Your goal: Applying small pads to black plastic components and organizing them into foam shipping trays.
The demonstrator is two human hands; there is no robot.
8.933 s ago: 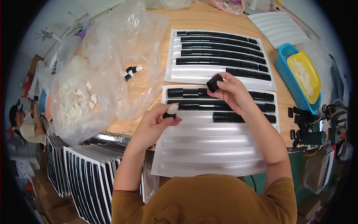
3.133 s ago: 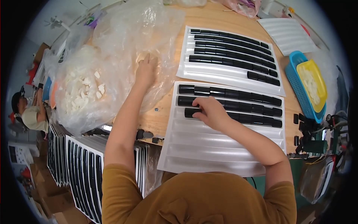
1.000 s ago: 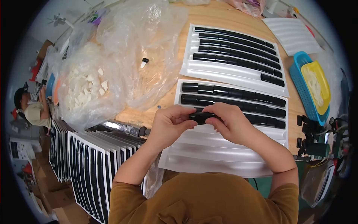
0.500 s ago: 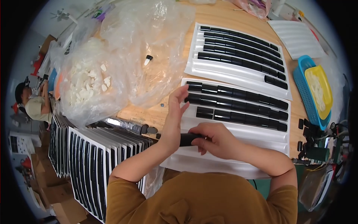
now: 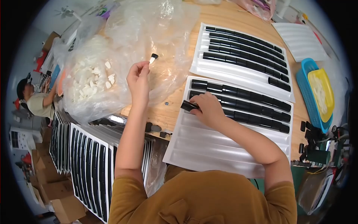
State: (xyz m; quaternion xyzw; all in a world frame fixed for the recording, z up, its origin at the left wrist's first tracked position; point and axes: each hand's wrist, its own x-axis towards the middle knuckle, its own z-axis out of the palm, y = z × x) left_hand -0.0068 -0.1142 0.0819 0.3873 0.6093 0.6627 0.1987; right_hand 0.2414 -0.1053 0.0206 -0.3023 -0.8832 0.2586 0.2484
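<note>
My left hand reaches out over the plastic film, thumb and fingers pinched at the white tip of a small white piece with a black end. Its black end points away from me. My right hand is closed on a glossy black block, over the left side of the nearer white ribbed tray. Rows of similar black blocks fill that tray's far grooves; part of them is hidden by my right hand and forearm.
Behind lies another white tray with black rows. At left, a clear bag holds loose white pieces, above stacked filled trays. On the right stand a blue basket, a yellow basket and loose black parts. A co-worker is far left.
My hands have parted. The left went forward to the small white piece on the film; the right carried the black block from near the front edge up to the tray's rows.
</note>
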